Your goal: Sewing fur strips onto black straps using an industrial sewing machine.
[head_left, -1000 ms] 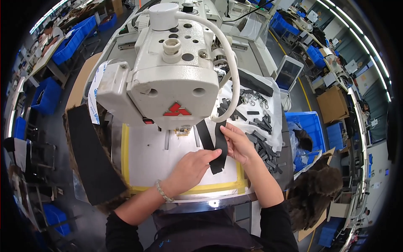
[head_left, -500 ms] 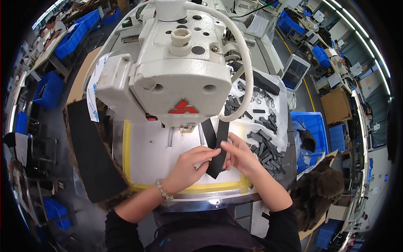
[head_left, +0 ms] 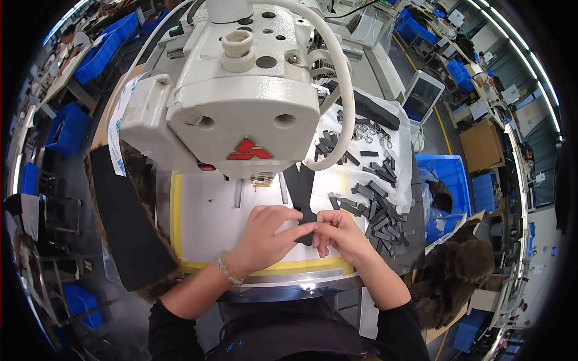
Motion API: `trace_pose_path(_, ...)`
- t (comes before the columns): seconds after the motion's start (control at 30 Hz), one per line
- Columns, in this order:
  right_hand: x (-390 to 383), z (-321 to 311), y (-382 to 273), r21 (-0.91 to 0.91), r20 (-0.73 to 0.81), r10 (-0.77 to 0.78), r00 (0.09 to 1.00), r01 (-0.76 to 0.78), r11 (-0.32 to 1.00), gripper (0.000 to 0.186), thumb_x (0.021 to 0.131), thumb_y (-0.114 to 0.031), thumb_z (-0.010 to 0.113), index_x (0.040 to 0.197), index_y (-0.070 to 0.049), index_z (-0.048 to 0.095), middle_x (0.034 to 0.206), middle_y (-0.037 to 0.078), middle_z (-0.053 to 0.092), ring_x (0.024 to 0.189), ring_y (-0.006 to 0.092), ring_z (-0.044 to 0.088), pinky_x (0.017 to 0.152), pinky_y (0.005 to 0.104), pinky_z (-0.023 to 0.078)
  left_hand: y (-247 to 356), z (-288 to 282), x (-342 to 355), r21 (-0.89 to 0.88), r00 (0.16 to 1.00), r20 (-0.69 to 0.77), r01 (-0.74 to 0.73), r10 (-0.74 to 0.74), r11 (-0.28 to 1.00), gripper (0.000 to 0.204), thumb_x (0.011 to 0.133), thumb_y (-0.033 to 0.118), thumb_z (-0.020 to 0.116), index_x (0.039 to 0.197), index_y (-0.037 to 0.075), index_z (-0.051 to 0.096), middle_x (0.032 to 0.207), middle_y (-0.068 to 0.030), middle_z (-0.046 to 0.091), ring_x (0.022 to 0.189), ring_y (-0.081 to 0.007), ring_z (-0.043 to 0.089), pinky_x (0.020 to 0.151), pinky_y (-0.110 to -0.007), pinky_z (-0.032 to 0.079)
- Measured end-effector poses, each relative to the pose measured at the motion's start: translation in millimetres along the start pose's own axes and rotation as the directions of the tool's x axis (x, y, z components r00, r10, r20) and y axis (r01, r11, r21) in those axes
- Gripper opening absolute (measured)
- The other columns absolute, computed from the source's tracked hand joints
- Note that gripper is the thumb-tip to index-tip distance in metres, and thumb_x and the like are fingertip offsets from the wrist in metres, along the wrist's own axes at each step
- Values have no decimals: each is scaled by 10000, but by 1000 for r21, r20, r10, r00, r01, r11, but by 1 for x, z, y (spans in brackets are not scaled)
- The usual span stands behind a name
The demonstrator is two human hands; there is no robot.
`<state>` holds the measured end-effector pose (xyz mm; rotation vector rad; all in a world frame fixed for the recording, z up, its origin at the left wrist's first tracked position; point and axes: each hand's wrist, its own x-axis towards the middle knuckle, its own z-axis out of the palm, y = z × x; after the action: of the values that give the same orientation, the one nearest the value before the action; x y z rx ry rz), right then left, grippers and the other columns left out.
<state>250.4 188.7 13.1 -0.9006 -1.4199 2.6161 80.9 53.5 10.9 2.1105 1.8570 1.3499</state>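
My left hand is closed at the lower end of a black fabric strip, its thumb stretched to the right across it. My right hand meets that thumb, fingers curled around the strip's end; what lies between the fingertips is partly hidden. The strip lies folded in a narrow V on the white work plate with yellow tape edging. Just behind, the white sewing machine head overhangs the plate, with its brass-coloured needle parts left of the strip.
Small black pieces and metal rings cover white sheeting at the right. A long black piece backed with brown fur lies left; more fur and a blue bin are right. A co-worker is at the far left.
Both hands have drawn together at the strip's lower end. My right hand has moved down from higher on the strip. The view has shifted slightly.
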Motion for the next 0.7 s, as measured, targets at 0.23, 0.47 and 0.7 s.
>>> trace_pose_path(0.23, -7, 9, 1, -198, -112, -353, 929, 327, 924, 107, 890, -20, 644, 939, -7, 550, 888, 112, 632, 559, 115, 620, 480, 209, 459, 2, 6, -4, -330, 980, 89, 198, -178, 923, 184, 761, 77, 750, 943, 73, 718, 843, -31, 677, 754, -179, 618, 694, -307, 478)
trace_pose_path(0.47, -4, 9, 8, -288, 70, -426, 902, 427, 857, 156, 840, 35, 702, 980, 17, 639, 1076, 105, 631, 828, 116, 679, 696, 204, 512, 9, 3, -1, -534, 871, 162, 473, -464, 701, 154, 774, -8, 759, 921, 16, 721, 835, -50, 712, 704, -84, 622, 651, -223, 503)
trace_pose_path(0.7, -8, 4, 7, -339, 84, -434, 897, 435, 834, 60, 829, 43, 708, 886, 26, 698, 941, 89, 670, 800, 115, 655, 687, 218, 507, -4, -4, 0, -720, 757, 476, 628, -447, 297, 106, 841, 26, 726, 943, -4, 725, 862, -59, 721, 775, -85, 647, 727, -231, 522)
